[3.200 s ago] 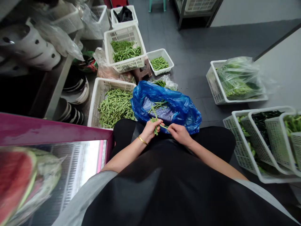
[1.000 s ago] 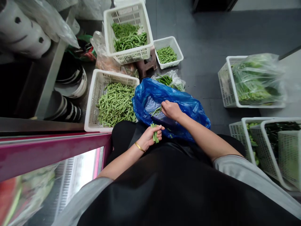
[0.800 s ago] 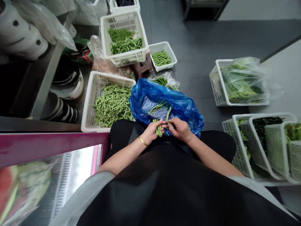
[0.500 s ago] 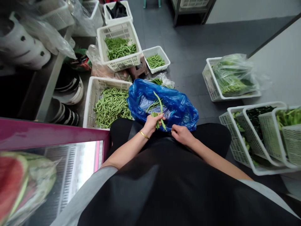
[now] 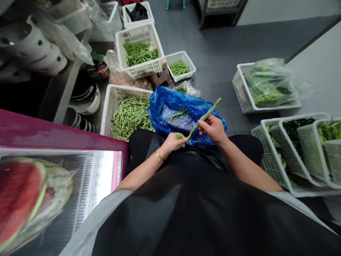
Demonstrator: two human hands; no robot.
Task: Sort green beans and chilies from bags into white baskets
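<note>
A long green bean (image 5: pixel 205 116) slants up and to the right between my two hands. My left hand (image 5: pixel 173 142) is closed round its lower end and also holds several short bean pieces (image 5: pixel 179 136). Higher up, my right hand (image 5: pixel 213 127) pinches the same bean between thumb and fingers. Below both hands an open blue plastic bag (image 5: pixel 162 101) lies over my lap, with a few loose beans (image 5: pixel 179 114) and small scraps inside. Left of the bag stands a white crate (image 5: pixel 107 110) holding a heap of short bean pieces (image 5: pixel 130 119).
Beyond the bag are a raised white basket (image 5: pixel 140 32) and a small tray (image 5: pixel 193 67), both holding green beans. To the right stand a crate with bagged greens (image 5: pixel 245 94) and several tilted vegetable baskets (image 5: pixel 269 156). A glass-topped case with cut watermelon (image 5: pixel 21 192) borders my left.
My right hand has risen from the bag's near edge and now grips the long bean. The bean has swung from leaning left to slanting right. The view has shifted slightly.
</note>
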